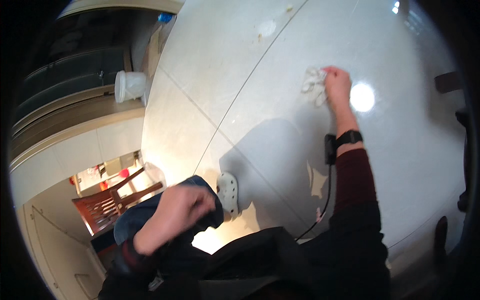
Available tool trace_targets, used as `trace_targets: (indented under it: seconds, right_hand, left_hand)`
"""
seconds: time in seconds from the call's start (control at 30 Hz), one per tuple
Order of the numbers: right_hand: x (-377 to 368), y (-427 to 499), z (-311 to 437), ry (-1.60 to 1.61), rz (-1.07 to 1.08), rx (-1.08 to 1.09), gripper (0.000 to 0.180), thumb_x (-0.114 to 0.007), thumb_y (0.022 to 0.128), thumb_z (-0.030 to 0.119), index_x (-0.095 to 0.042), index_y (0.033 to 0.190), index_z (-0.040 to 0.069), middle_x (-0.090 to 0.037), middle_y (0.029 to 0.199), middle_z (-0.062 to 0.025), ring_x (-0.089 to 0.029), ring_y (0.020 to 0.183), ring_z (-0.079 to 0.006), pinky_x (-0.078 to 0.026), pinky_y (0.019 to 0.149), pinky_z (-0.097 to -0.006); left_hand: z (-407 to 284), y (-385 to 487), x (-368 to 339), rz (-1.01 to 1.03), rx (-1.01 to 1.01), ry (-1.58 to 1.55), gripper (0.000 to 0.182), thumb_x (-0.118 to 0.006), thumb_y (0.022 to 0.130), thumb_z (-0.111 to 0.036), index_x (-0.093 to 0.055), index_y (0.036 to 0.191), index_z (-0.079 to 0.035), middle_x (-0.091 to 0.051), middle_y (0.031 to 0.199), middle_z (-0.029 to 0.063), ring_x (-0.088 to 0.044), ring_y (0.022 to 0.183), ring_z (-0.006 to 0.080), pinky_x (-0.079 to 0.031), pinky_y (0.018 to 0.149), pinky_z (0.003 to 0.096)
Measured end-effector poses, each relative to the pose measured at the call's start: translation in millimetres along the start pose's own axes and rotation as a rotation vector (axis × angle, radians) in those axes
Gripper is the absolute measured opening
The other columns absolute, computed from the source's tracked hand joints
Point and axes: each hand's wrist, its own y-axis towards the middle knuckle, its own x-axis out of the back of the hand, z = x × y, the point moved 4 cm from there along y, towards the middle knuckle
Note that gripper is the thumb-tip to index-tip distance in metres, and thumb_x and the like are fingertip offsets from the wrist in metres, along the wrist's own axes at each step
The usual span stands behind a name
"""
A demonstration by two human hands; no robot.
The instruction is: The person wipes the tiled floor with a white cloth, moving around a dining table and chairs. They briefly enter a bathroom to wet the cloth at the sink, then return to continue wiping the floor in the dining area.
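Note:
My right hand (337, 87) grips a crumpled white cloth or tissue (315, 85) and holds it against the pale tiled floor (270, 86). A black band circles the right wrist, with a small black device and cable beside it. My left hand (183, 206), blurred, is loosely curled above my bent knee in dark trousers (144, 213); nothing shows in it. Below that knee, a white clog with holes (227, 193) rests on the tiles. Small yellowish stains (260, 36) mark the floor farther ahead.
A white plastic bucket (129, 86) stands by the dark glass door at the left. Behind my left knee is a brown wooden chair (95, 210). Dark furniture legs (448, 82) reach in at the right rim. Bright lamp glare (362, 97) reflects beside my right hand.

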Motion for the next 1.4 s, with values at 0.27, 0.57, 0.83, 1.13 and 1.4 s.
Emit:
trace_targets:
  seconds: [0.27,0.57,0.83,1.13,1.4]
  right_hand:
    - [-2.6,-11.4,1.3,0.384,0.051,-0.282,0.035,-0.046,0.077,0.006,-0.070,0.101,0.000,-0.069,0.094,-0.0199,-0.067,0.085,-0.0325,-0.053,0.079,-0.0400]
    - [37.8,-121.5,52.2,1.537,0.087,-0.560,0.045,-0.036,0.093,0.012,-0.045,0.132,-0.008,-0.054,0.133,-0.0205,-0.052,0.123,-0.0338,-0.040,0.108,-0.0452]
    - [158.4,-366.0,68.8,1.308,-0.391,-0.820,0.040,-0.038,0.098,0.026,-0.057,0.121,0.000,-0.063,0.119,-0.0167,-0.061,0.110,-0.0332,-0.049,0.096,-0.0489]
    - [297.1,-584.5,198.0,1.222,-0.802,-0.647,0.030,-0.044,0.097,0.028,-0.064,0.105,0.006,-0.069,0.103,-0.0108,-0.065,0.098,-0.0293,-0.052,0.092,-0.0474]
    - [302.6,-669.8,298.2,1.519,-0.815,-0.470,0.028,-0.048,0.096,0.023,-0.065,0.109,0.006,-0.069,0.104,-0.0108,-0.066,0.100,-0.0309,-0.052,0.092,-0.0484]
  left_hand:
    - [-67.7,2.1,26.0,0.025,-0.554,0.606,0.033,-0.062,0.085,-0.017,-0.059,0.117,-0.007,-0.057,0.077,0.0067,-0.058,0.071,0.0225,-0.045,0.074,0.0353]
    - [-15.5,-45.1,-54.2,0.367,-0.613,0.190,0.050,-0.063,0.087,-0.034,-0.053,0.128,-0.008,-0.064,0.097,0.0142,-0.063,0.088,0.0320,-0.049,0.073,0.0450]
    - [95.8,-99.1,-126.4,0.605,-0.066,-0.119,0.046,-0.061,0.087,-0.033,-0.057,0.124,-0.006,-0.069,0.102,0.0163,-0.066,0.097,0.0323,-0.052,0.083,0.0429]
    - [181.1,-118.1,102.2,0.303,-0.103,-0.329,0.034,-0.066,0.086,-0.023,-0.063,0.116,-0.006,-0.070,0.094,0.0134,-0.069,0.085,0.0221,-0.054,0.076,0.0333]
    - [186.6,-113.6,325.9,0.185,0.133,-0.497,0.036,-0.058,0.092,-0.022,-0.057,0.124,-0.006,-0.068,0.103,0.0094,-0.066,0.088,0.0191,-0.051,0.073,0.0323]
